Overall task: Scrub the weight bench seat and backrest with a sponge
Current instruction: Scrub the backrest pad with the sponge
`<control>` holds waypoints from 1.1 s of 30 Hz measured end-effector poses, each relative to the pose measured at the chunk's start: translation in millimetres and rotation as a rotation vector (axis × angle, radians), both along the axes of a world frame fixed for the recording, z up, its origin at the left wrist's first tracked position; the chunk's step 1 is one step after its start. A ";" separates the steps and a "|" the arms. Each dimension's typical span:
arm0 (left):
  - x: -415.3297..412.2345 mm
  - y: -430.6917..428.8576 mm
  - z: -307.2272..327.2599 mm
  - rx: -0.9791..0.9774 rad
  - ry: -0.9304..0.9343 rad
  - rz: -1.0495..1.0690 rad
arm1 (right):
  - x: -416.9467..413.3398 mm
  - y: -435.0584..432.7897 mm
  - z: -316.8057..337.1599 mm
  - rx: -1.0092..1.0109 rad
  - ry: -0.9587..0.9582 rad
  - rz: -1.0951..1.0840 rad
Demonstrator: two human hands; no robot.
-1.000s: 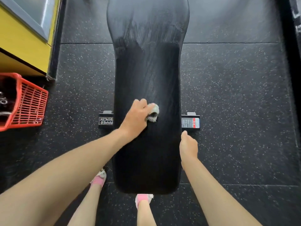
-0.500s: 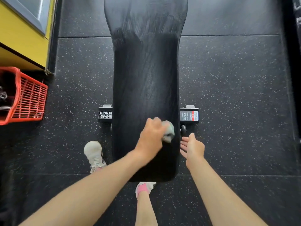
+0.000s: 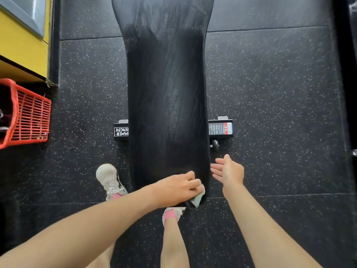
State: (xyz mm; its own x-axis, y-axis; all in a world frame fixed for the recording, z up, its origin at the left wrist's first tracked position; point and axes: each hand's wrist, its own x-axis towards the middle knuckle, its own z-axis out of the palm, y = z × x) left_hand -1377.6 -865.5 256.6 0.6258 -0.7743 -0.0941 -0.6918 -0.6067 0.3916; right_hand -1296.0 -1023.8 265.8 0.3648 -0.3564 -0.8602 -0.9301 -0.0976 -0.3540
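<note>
A long black padded weight bench (image 3: 166, 97) runs away from me down the middle of the view, its far end streaked pale. My left hand (image 3: 178, 188) presses a small pale green sponge (image 3: 199, 198) onto the bench's near right corner. The sponge mostly hides under my fingers. My right hand (image 3: 228, 171) hovers open with fingers spread just off the bench's right edge, touching nothing.
The bench's base crossbar (image 3: 220, 128) sticks out on both sides at floor level, with a small wheel by its right end. A red plastic basket (image 3: 29, 115) stands at the left beside a yellow cabinet (image 3: 21, 45). My feet in white shoes (image 3: 109, 180) stand on black speckled rubber floor.
My left hand has dragged the sponge from the bench's middle back to its near right corner. My right hand has lifted off the bench edge and opened. My left foot has stepped out left.
</note>
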 end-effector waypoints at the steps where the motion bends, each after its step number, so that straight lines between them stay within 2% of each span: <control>1: 12.4 6.8 2.8 0.021 -0.012 -0.106 | -1.2 -1.2 1.3 0.014 0.005 0.003; 2: 30.2 13.1 2.5 0.039 -0.016 -0.107 | -2.2 -2.6 2.1 0.033 0.012 0.015; 3: 49.6 17.8 1.2 0.049 -0.025 -0.019 | -2.4 -3.5 3.1 0.048 0.021 0.029; 7: 97.2 13.1 -9.4 -0.049 0.028 0.741 | -1.0 -4.9 4.4 0.071 0.027 0.067; 8: 94.0 1.6 -9.4 -0.058 0.058 0.840 | -0.8 -4.6 3.9 0.071 0.028 0.070; 10: 75.8 -19.3 -8.2 -0.060 0.048 0.790 | -0.7 -2.4 6.0 0.064 0.032 0.078; 14: 58.7 -6.7 1.2 -0.004 0.000 0.206 | 8.1 7.2 9.9 0.030 0.015 0.106; 16: 82.9 24.4 -2.9 -0.009 -0.035 0.197 | 22.1 16.0 12.7 0.025 -0.019 0.108; 18: 112.5 61.6 -10.2 -0.022 -0.070 0.429 | 38.4 28.7 15.9 -0.007 -0.053 0.165; 20: 144.7 101.4 -14.6 -0.043 -0.094 0.819 | 53.0 43.2 19.9 -0.041 -0.106 0.224; 23: 187.2 138.2 -8.7 -0.077 0.001 1.413 | 76.2 62.5 24.3 -0.118 -0.147 0.278; 24: 193.6 139.7 -7.9 -0.057 0.001 1.468 | 83.5 67.7 25.0 -0.139 -0.146 0.292; 25: 194.4 138.1 -7.9 -0.049 -0.018 1.416 | 90.0 73.3 27.8 -0.163 -0.149 0.328; 26: 190.8 135.9 -10.0 -0.066 -0.050 1.260 | 96.5 77.9 28.8 -0.178 -0.155 0.364; 30: 176.2 148.6 -15.6 -0.046 -0.088 0.299 | 124.6 99.1 27.9 -0.186 -0.166 0.364; 31: 190.2 160.9 -14.2 -0.029 -0.089 0.172 | 132.7 106.8 27.5 -0.183 -0.177 0.358; 32: 209.2 172.8 -13.1 -0.014 -0.099 0.146 | 141.6 114.6 25.8 -0.179 -0.187 0.345; 33: 229.1 184.1 -14.0 -0.009 -0.112 0.206 | 151.2 123.7 26.1 -0.177 -0.195 0.332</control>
